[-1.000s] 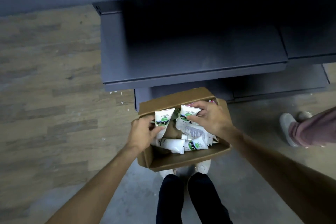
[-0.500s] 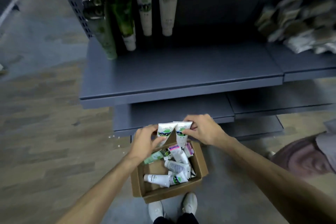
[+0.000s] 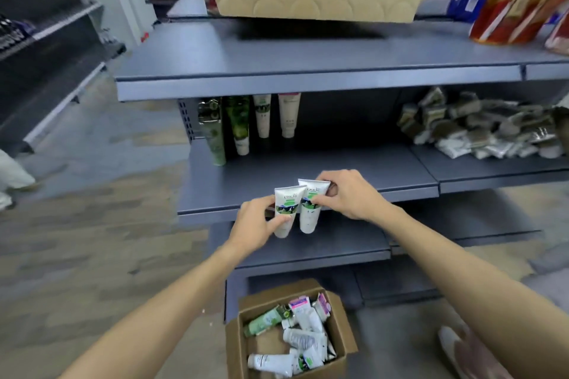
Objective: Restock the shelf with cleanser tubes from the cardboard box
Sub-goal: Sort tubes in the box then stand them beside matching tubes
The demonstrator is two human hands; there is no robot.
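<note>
The middle shelf [image 3: 308, 175] serves as the landmark. At its far left, against the back panel, four tall tubes [image 3: 249, 123] stand cap-down in a row, green ones first, then two pale ones.

Just in front of that shelf's front lip, the left hand [image 3: 258, 224] grasps a white cleanser tube [image 3: 286, 212], thumb across its lower face and fingers curled behind, cap pointing down. Touching it on the right is a second white tube [image 3: 311, 209], pinched near its crimped top by the right hand [image 3: 348, 197], fingers bent round the edge. Both tubes hang at the lip, not yet over the shelf board.

Below the shelf, on the floor, the cardboard box [image 3: 341, 326] sits open with more tubes lying loose inside, so plenty of restocking remains.

To the right on the shelf, well apart from the hands, lies a heap of small packets [image 3: 480, 129].

The step in hand looks like carrying the pair in and standing them. To do it well, I would move both tubes back toward the rear panel, beside the pale tubes already standing, and set each on its flat cap with the printed face forward. Narrow caps tip easily, so each should be steadied upright before the fingers let go, one tube at a time.
</note>
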